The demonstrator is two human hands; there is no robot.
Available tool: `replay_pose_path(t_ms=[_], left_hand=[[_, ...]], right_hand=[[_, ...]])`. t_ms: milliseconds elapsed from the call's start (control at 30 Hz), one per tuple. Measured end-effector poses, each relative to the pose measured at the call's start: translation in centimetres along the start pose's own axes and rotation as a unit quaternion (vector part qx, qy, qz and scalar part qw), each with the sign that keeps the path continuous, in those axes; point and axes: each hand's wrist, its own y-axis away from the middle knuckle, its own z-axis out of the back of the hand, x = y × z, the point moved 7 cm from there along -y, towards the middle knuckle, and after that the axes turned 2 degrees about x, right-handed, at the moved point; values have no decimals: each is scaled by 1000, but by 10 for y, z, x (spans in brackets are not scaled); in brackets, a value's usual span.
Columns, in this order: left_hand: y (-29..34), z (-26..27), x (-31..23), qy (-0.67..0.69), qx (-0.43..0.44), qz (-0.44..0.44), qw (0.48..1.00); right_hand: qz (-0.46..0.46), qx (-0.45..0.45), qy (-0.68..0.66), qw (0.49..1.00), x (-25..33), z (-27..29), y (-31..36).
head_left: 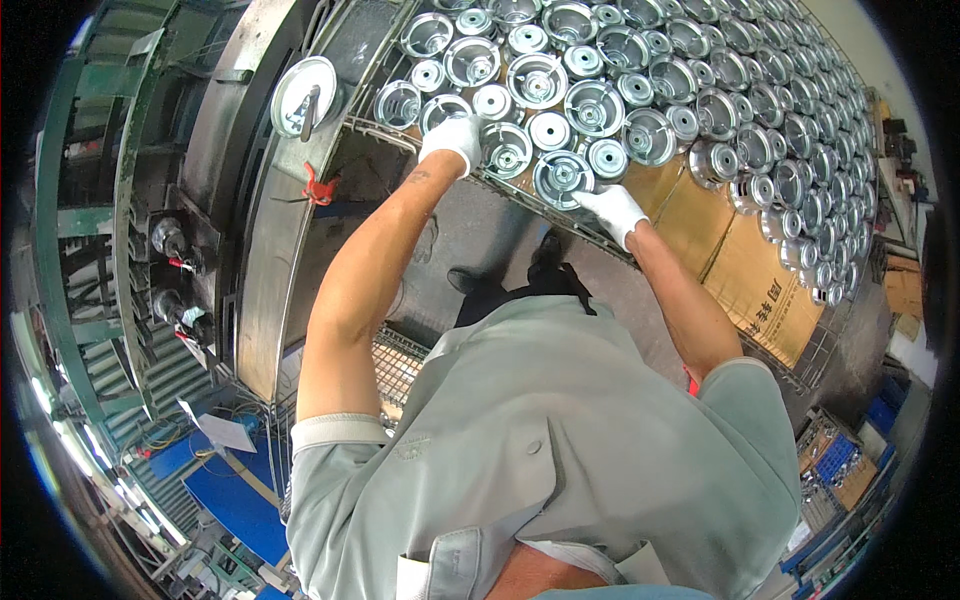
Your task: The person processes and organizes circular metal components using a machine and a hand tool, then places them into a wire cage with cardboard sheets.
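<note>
Rows of shiny round metal cups with a hub and a cross-bar inside cover the far table. My left hand, in a white glove, is at the near edge against a metal cup. Its fingers are bunched together, and whatever they hold is hidden. Farther right, my right hand, also gloved, has its fingers closed at the rim of another metal cup in the front row. Smaller capped metal pieces sit among the cups.
Brown cardboard lies under the cups, over a wire-mesh frame. Left of it stands a metal bench with a round white lid-like piece and a red clamp-like item. A wire basket is below my left arm.
</note>
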Motion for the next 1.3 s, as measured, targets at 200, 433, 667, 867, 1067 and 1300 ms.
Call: replay_pose_path(t_ms=[200, 433, 667, 867, 1067, 1300], left_hand=[[-3, -1, 0, 39, -43, -13, 998], [10, 3, -21, -19, 14, -14, 1000], [10, 9, -53, -102, 142, -29, 984], [-9, -28, -62, -71, 125, -143, 979], [-1, -28, -57, -19, 113, -163, 980], [98, 45, -20, 228, -258, -168, 924]], right_hand=[[6, -36, 89, 995, 4, 3, -3], [5, -41, 49, 998, 2, 2, -4], [-49, -53, 148, 986, -15, 4, -22], [-2, -96, 171, 981, -10, 5, -23], [-7, -99, 143, 985, -7, 1, -28], [33, -136, 435, 889, 77, 0, 41]])
